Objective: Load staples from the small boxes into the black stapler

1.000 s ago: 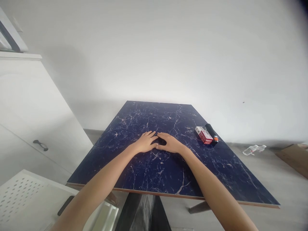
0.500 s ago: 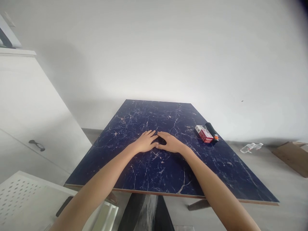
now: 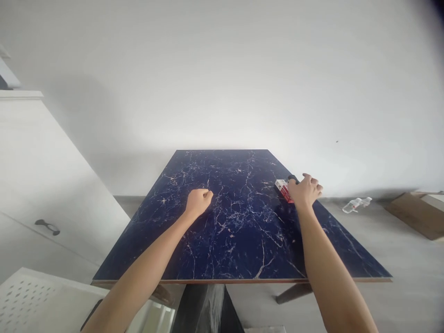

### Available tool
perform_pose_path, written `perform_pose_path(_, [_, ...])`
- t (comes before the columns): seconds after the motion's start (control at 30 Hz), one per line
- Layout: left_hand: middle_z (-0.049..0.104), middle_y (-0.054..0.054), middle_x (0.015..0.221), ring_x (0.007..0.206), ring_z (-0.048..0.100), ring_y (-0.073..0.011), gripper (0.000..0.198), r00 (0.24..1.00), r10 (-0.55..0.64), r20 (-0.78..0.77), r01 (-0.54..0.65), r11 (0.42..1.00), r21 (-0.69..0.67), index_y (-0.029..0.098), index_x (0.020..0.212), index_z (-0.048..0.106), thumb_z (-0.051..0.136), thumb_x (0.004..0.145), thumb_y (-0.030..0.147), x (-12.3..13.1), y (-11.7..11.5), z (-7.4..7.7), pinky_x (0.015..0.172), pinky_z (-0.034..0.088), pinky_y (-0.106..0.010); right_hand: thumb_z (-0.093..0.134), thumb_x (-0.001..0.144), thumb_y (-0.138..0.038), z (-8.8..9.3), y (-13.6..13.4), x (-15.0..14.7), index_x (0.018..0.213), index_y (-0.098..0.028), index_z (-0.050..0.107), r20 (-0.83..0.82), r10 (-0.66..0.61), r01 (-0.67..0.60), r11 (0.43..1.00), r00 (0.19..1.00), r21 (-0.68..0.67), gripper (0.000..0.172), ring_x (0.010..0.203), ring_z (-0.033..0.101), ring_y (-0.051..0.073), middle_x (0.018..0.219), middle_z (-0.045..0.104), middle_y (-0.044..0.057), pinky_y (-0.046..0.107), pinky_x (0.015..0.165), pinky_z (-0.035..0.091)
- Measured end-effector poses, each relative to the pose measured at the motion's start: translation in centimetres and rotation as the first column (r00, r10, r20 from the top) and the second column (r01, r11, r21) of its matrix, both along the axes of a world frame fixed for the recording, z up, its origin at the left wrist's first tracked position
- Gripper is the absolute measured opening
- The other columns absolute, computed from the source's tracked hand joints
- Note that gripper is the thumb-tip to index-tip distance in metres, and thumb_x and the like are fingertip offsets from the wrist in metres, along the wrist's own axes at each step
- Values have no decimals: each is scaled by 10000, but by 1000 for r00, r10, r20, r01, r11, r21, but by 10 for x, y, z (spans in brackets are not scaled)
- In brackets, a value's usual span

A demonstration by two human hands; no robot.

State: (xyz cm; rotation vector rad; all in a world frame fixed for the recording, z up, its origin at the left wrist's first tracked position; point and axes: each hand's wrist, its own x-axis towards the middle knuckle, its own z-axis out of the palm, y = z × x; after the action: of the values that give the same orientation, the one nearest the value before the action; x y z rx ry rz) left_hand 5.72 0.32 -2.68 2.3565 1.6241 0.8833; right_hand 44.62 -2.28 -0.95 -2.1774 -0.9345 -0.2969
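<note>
My right hand (image 3: 305, 190) reaches to the right edge of the dark blue marble table (image 3: 236, 249) and rests over a red and white box (image 3: 281, 188), its fingers curled on top of it. A black cylinder (image 3: 292, 177) behind the box is mostly hidden by that hand. My left hand (image 3: 198, 201) lies near the middle of the table as a loose fist, with nothing visible in it.
A white cabinet with a dark handle (image 3: 46, 226) stands at the left. A perforated white surface (image 3: 24, 296) sits at the lower left. On the floor at the right lie a clear plastic bottle (image 3: 355, 204) and a cardboard piece (image 3: 412, 212).
Both hands lay flat together at the table's middle. My right hand has moved right onto the red box, and my left hand has curled into a fist. The view shifted slightly.
</note>
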Motion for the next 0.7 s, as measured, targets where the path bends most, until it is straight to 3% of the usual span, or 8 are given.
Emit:
perform_pose_path(0.1, [534,-25,593,584,493,-173,463,998,-50,-37,49,999,-20,210,570,482,420,974,429,1,0,-4,602,344,-307,527,818,-395,-4,0,25,1324,-71,596,-186,64,-116,952,980,-282,605,1086,627,407,1163,666,269,495,876,486])
perform_pose_path(0.17, [611,-58,738,730,565,-208,438,991,-98,-89,97,995,-24,208,640,565,433,981,449,2,1,-6,696,407,-319,527,813,-428,-5,1,36,1262,-72,644,-223,89,-170,912,971,-373,586,1014,661,396,1090,694,262,464,811,509])
perform_pose_path(0.27, [646,-86,896,903,590,-243,429,981,-140,-132,138,990,-29,206,760,654,402,1008,450,2,3,-8,845,448,-366,534,802,-449,-6,3,43,1189,-92,695,-169,124,-180,907,978,-379,551,976,681,375,1047,716,238,417,764,513])
perform_pose_path(0.4, [655,-93,951,946,591,-246,467,979,-166,-121,161,986,-46,200,834,680,334,1039,437,0,5,-9,904,453,-398,561,792,-443,-6,6,39,1143,-135,735,-158,194,-241,892,968,-381,499,953,694,347,1037,737,197,373,732,506])
perform_pose_path(0.53, [658,-94,977,969,595,-246,469,976,-183,-118,178,983,-48,195,859,686,331,1043,442,-1,5,-9,934,448,-401,572,803,-479,-2,12,8,1201,-183,722,-161,301,-340,862,940,-376,518,1011,691,326,1104,743,148,364,790,505])
perform_pose_path(0.7, [665,-96,1010,982,612,-244,426,989,-136,-57,133,989,-56,199,937,694,358,1035,441,-15,10,-4,905,461,-377,551,828,-478,2,19,-71,1216,-243,708,-215,479,-524,801,851,-289,480,1060,687,328,1169,742,93,374,826,506])
